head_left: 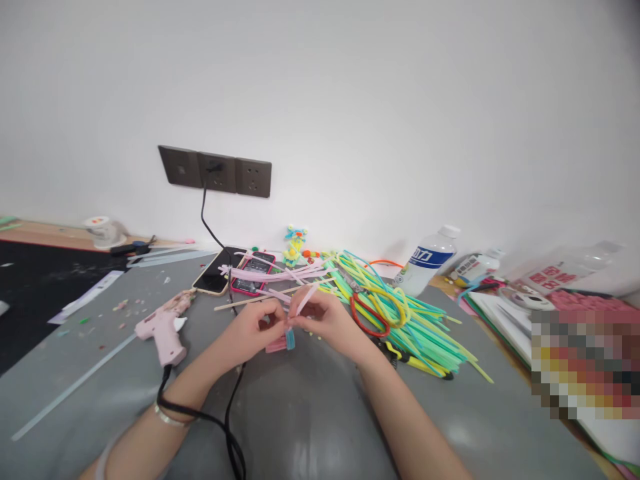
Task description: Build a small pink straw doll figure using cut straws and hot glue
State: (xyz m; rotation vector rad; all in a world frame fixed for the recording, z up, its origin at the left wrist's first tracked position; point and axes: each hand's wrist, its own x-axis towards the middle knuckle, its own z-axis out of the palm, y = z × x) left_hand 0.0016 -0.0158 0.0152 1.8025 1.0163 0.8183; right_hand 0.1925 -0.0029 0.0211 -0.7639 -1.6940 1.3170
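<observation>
Gray surface (310,427), seen from above and set against a white wall. Nearest the viewer, a black cord (233,437) crosses the left forearm. Beyond it, both hands meet at the middle, fingertip to fingertip. The left hand (284,325) has thumb and forefinger together and appears clamped on the upper edge of a pink-and-blue piece (276,345); whether the piece also rests on the surface cannot be told. The right hand (296,320) is pinched on a pale pink strip (306,300).

Key relation: the strip's long axis slopes up and rightward, away from the pinch, while the piece sits directly below the fingertips, its pink part under the left hand, its blue end between the two and about equally near both.

To the left lies a pink glue gun (163,328), nozzle pointing away. To the right, red-handled scissors (385,327) rest on green and yellow stems (435,350). Farther back are pink stems (280,272), partly over two phones (215,273), then a small yellow-and-blue figure (295,248) and a bottle (427,260). Farthest: a socket panel (216,172) on the wall (350,133).
</observation>
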